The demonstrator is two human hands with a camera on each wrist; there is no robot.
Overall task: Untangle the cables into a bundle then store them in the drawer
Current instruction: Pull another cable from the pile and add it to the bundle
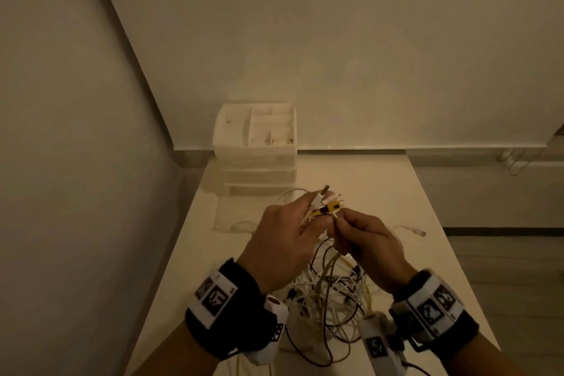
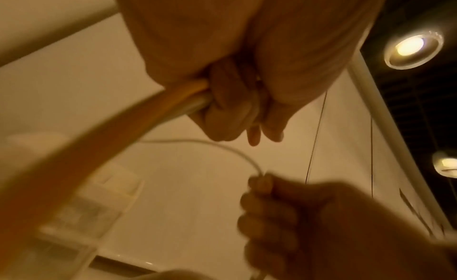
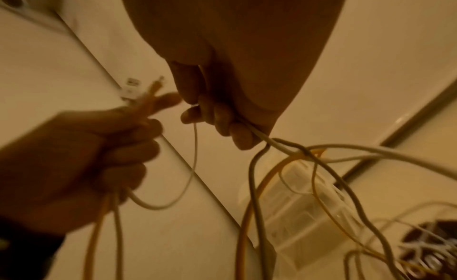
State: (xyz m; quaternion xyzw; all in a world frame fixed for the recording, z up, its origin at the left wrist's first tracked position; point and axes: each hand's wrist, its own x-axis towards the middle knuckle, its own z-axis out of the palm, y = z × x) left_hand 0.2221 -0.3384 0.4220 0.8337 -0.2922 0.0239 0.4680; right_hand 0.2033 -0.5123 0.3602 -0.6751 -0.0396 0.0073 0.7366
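The cables are only partly sorted, as I judge it: from the head view I have a handful of plug ends gathered in my left hand, fingers curled round them, while my right hand pinches a thin strand just beside them, and the bulk hangs below both hands in a loose tangle onto the table. One white cable lies apart on the table to the right. The drawer unit stands at the far edge, drawers closed, so bundling and storing are both left to do. From the left wrist view, my left hand is clenched on thick strands that run down and away, and my right hand below is closed on a thin white lead. From the right wrist view, my right hand grips several strands trailing off right, and my left hand holds the connectors upright, yellow and white cords dropping beneath it.
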